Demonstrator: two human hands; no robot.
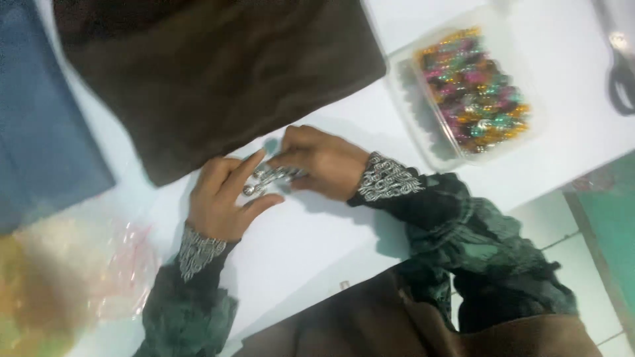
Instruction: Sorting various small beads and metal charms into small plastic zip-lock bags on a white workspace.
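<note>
Both hands meet mid-desk: the left hand (221,198) and right hand (324,162) pinch a small silvery metal trinket (271,177) between fingertips (details blur), on the white desk (317,244). The clear plastic tub of colourful beads (473,82) sits full, apart.

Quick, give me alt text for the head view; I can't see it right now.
Both hands, left hand and right hand, pinch a small silvery metal ornament on a white table. A folded brown cloth lies just beyond; a clear tray of colourful beads sits to the right.
</note>
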